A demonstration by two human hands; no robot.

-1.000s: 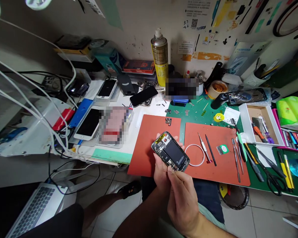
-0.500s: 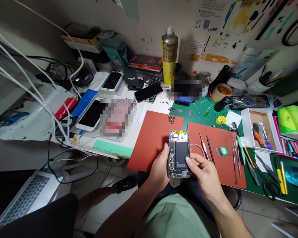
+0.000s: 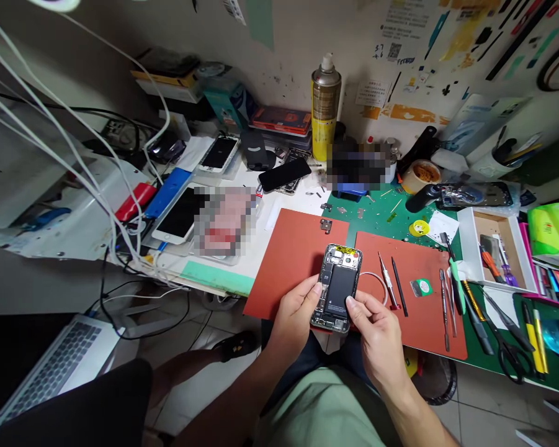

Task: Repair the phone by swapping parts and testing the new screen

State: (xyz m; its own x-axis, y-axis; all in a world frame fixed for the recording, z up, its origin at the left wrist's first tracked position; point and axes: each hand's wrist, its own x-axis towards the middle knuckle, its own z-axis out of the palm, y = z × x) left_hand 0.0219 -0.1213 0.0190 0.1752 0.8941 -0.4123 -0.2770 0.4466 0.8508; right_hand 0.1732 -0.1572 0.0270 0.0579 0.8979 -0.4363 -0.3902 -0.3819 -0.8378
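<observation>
- Opened phone (image 3: 335, 292): in front of me, between my two hands, inner side facing up, at the near edge of the orange mat (image 3: 293, 239) on the desk.
- Long axis: points away from me, far end leaning slightly to my right. Yellow strip (image 3: 345, 249) across the far end; dark battery (image 3: 340, 287) lengthwise, right of centre.
- Left hand (image 3: 294, 316): fingers closed on the left long edge, thumb at about mid-length.
- Right hand (image 3: 382, 338): fingers pinching the right long edge, thumb lower down, by the battery's near part. Fingertips beneath are hidden.
- Nearer hand: neither; both touch the phone, one along each long side. The left thumb sits slightly farther up than the right.
- Support: near end reaches past the mat's edge towards my lap. Cannot tell whether the underside touches anything but fingers.
- Around it: small metal bracket (image 3: 326, 226) just beyond the far end; screwdriver (image 3: 388, 282) and black stick (image 3: 399, 287) off to the right.
</observation>
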